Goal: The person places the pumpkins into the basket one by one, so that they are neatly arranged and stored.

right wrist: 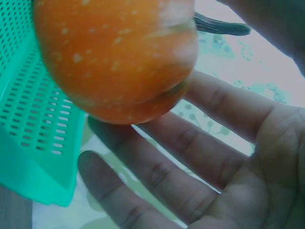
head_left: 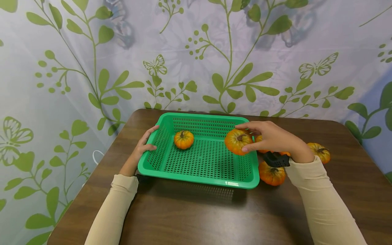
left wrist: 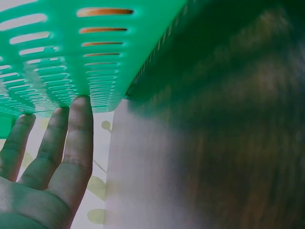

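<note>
Now the right hand (head_left: 271, 136) pinches a big orange pumpkin (head_left: 236, 143) between its thumb and fingers, just over the right end of the green basket (head_left: 196, 178). Up close, two of its lower fingers reach out past the pumpkin with gaps between them. The left hand (head_left: 141, 148) holds the other end of the basket, with its thumb over the rim. Its three lower fingers are nearly straight and a bit apart, and their tips touch the basket from outside. A small pumpkin (head_left: 183, 140) sits inside, near the left end. More pumpkins (head_left: 272, 175) are on the brown table (head_left: 196, 217), right of the basket.
</note>
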Motion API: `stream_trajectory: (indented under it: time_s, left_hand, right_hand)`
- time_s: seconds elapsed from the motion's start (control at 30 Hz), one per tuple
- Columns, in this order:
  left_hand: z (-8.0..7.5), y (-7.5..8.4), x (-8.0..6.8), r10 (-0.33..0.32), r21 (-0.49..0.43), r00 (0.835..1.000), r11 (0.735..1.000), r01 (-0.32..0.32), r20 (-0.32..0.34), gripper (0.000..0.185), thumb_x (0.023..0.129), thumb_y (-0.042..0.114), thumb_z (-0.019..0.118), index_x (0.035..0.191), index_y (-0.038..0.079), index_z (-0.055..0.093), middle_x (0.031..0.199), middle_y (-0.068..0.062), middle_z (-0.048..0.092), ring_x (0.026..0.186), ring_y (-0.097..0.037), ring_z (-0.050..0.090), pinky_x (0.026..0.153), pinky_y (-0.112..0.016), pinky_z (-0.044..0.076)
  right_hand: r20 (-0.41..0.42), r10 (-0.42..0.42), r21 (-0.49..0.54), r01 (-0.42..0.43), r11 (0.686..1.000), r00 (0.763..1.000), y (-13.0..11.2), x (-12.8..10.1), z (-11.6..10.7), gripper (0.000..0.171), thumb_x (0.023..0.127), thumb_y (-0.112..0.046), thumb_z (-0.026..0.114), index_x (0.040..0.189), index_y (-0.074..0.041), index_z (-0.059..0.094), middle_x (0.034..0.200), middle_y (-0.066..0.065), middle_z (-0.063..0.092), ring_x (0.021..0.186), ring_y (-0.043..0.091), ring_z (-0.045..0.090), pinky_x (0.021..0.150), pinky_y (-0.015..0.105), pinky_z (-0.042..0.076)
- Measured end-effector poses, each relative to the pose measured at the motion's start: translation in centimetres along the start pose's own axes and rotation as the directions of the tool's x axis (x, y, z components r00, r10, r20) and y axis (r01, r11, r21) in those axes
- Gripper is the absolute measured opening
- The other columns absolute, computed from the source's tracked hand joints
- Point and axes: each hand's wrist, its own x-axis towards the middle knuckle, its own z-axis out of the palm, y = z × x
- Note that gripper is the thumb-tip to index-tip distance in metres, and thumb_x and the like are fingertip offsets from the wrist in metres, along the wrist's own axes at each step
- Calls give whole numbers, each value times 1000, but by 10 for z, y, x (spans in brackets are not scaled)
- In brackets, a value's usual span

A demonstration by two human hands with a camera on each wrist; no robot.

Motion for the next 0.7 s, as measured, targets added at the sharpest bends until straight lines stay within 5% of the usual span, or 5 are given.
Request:
stream_trajectory:
  time_s: [0.27, 0.7]
  left_hand:
    - [1, 0, 0, -10, -19, 1000, 1000, 10, -7, 79, 81, -6, 47, 156, 5, 27, 154, -20, 25, 123, -22, 48, 90, -26, 47]
    - [1, 0, 0, -7, -4, 1000, 1000, 7, -16, 79, 80, -5, 48, 155, 8, 31, 152, -14, 30, 120, -19, 49, 90, -25, 47]
  right_hand:
    - [32, 28, 110, -32, 993, 999, 1, 21, 2, 67, 80, -33, 82, 139, -11, 57, 130, 7, 62, 117, 31, 62, 94, 52, 49]
    - [101, 13, 186, -32, 982, 995, 7, 55, 11, 66, 80, -33, 83, 136, -11, 57, 133, 8, 59, 125, 31, 56, 104, 49, 43]
